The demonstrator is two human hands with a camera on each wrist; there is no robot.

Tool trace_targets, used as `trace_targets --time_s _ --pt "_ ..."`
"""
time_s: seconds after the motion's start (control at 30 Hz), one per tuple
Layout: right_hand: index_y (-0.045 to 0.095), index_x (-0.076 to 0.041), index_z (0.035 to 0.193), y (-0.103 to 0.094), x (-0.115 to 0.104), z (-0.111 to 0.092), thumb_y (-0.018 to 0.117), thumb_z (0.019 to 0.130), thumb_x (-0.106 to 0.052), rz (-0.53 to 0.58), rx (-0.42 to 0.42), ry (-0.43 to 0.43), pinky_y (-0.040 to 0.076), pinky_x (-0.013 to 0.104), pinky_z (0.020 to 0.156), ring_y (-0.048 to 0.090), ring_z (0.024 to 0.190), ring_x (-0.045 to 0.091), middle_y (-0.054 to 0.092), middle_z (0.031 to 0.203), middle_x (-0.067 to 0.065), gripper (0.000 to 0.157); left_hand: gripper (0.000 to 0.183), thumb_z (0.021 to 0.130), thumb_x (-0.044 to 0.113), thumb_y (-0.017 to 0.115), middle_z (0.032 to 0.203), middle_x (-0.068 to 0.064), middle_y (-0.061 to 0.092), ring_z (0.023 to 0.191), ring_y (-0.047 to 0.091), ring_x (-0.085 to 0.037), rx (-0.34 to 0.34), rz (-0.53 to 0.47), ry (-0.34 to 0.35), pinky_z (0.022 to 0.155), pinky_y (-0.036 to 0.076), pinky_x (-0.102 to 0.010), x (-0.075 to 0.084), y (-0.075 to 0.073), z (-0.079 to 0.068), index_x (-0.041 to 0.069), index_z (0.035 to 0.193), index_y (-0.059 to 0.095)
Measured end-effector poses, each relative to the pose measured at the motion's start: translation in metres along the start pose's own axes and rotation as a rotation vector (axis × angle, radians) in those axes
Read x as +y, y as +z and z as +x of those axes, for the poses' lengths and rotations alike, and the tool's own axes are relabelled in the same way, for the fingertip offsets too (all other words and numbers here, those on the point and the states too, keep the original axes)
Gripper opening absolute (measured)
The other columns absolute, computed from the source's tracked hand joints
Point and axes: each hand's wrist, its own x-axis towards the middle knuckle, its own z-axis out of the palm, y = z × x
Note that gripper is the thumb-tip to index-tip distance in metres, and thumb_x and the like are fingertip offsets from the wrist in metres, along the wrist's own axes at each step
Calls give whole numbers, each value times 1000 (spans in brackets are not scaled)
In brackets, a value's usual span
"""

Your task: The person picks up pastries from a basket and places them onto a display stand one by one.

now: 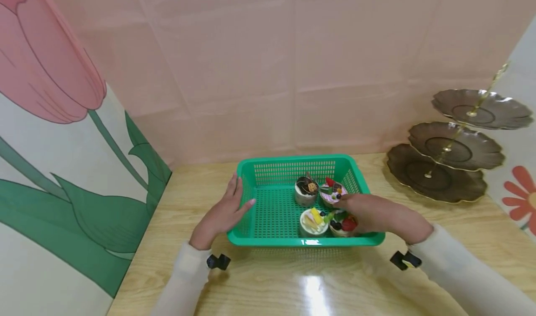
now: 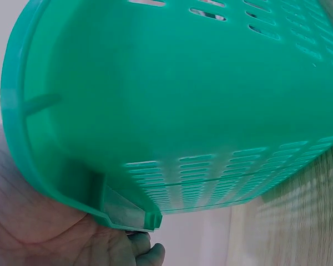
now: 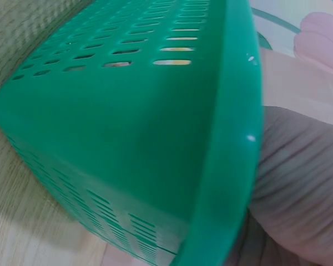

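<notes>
Identified the green basket (image 1: pixel 270 209) as moulded plastic: glossy, rectangular, with rounded corners, slotted walls, a perforated floor and a flanged rim. Located it on the surface (image 1: pixel 259 279), light and wood-grained, with a bright glare patch in front of the basket.

Located inside, toward the rear of the basket's right half, a round chocolate cup (image 1: pixel 305 197) with a dark, crumbly topping, just beside a pink-topped cup (image 1: pixel 333 197) with a red berry. Located near the front wall of the basket a yellow-fruit cup (image 1: pixel 313 224) with pale cream, and to its right a berry cup (image 1: pixel 341 231) with glossy red and dark fruit.

Found the left hand (image 1: pixel 221 219) at the left wall of the basket, touching the rim. Noted its fingers (image 1: pixel 233 184) extended and close together, pointing toward the rear, with the thumb spread apart.

Found the right hand (image 1: pixel 372 213) arched over the basket's right rim, back upward, reaching in above the berry cup. Could not tell the state of its fingers, hidden beneath the hand.

Observed a tiered stand (image 1: pixel 445 160) to the right of the basket: three brown, scalloped plates on a gold-coloured stem. Observed a creased pink backdrop (image 1: pixel 251 74) behind the basket.
</notes>
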Motion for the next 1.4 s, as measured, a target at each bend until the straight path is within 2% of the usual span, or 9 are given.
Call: trace_targets --time_s 0.1,0.2,0.5,0.6,0.73,0.9,1.1,1.3,1.4 --pt "70 -5 121 3 1 0 92 75 -19 -18 -5 -20 49 32 68 53 78 9 65 97 -4 52 86 107 56 35 165 -7 -26 154 -2 -30 1 -3 0 118 30 -52 0 1 -1 1 160 -5" --pt "71 -10 111 6 2 0 91 76 -18 -41 2 -39 49 34 68 52 76 9 62 89 -8 42 86 108 54 37 165 -8 -26 154 -2 -31 3 -12 7 118 29 -52 1 1 -1 0 160 -4" --pt "71 -11 107 10 7 -1 95 69 -19 -88 51 -79 50 39 71 56 76 10 62 88 -8 46 86 108 54 37 165 -9 -25 155 -3 -31 9 2 18 118 28 -53 1 2 1 -1 160 -4" --pt "71 -9 111 13 9 -1 95 70 -23 -114 78 -95 51 44 78 59 79 13 65 94 -5 50 86 108 54 36 165 -10 -25 155 -4 -31 10 8 19 118 28 -53 0 2 2 -1 160 -5" --pt "70 -3 120 15 10 -2 94 72 -28 -122 91 -94 51 52 90 65 97 26 69 112 6 59 86 108 54 36 165 -8 -25 155 -3 -29 -1 4 7 118 28 -51 0 1 1 0 160 -5" --pt "67 1 128 18 12 -2 93 74 -32 -114 77 -67 45 59 99 61 114 38 66 125 14 68 86 108 54 37 165 -9 -25 155 -4 -30 3 2 8 119 28 -52 0 1 0 0 160 -5" --pt "69 -1 125 19 12 2 94 72 -31 -151 80 -100 42 59 101 61 115 34 69 121 11 65 86 108 54 37 165 -8 -25 154 -3 -30 4 -3 6 119 27 -53 -1 0 0 0 160 -5" --pt "64 -8 134 17 10 4 90 78 -27 -155 -6 -62 37 64 106 61 118 34 68 126 10 64 85 108 53 37 165 -8 -25 154 -4 -30 3 -10 5 119 26 -52 1 0 -1 0 160 -5" --pt "63 -9 135 17 10 5 90 79 -26 -146 -15 -59 36 65 106 62 117 34 68 125 10 65 85 108 53 37 165 -7 -25 154 1 -31 2 -6 2 118 28 -52 1 -1 0 1 160 -5"
